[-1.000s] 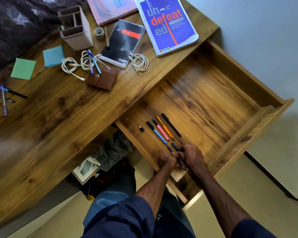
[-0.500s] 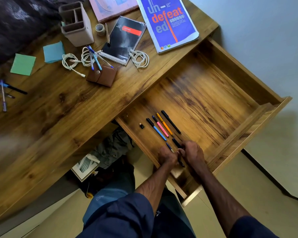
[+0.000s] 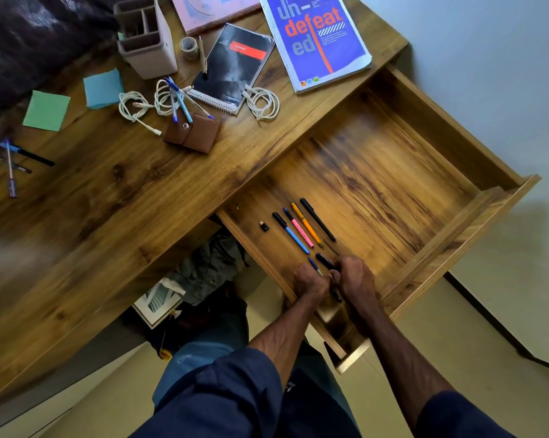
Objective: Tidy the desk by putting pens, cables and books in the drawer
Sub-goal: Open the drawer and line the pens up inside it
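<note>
The wooden drawer (image 3: pixel 450 248) stands pulled out from the desk. Inside lie several pens in a row: blue (image 3: pixel 290 233), pink (image 3: pixel 298 227), orange (image 3: pixel 306 224) and black (image 3: pixel 317 219). A small black cap (image 3: pixel 263 226) lies to their left. Both my hands are at the drawer's near corner. My left hand (image 3: pixel 309 281) holds a dark blue pen (image 3: pixel 314 265). My right hand (image 3: pixel 357 278) grips a dark pen (image 3: pixel 325 260). On the desk lie white cables (image 3: pixel 262 102), (image 3: pixel 134 107), a black spiral notebook (image 3: pixel 235 67) and a blue "undefeated" book (image 3: pixel 314 36).
A beige pen holder (image 3: pixel 147 39), tape roll (image 3: pixel 188 47), brown wallet (image 3: pixel 192 134) under several blue pens (image 3: pixel 180 99), blue (image 3: pixel 104 88) and green (image 3: pixel 47 110) sticky notes, and more pens (image 3: pixel 12 162) at the left edge lie on the desk (image 3: pixel 109 200). A pink book (image 3: pixel 210 11) lies behind.
My hands stay at the drawer's near corner with the dark pens, which shifted only slightly. Nothing else on the desk moved.
</note>
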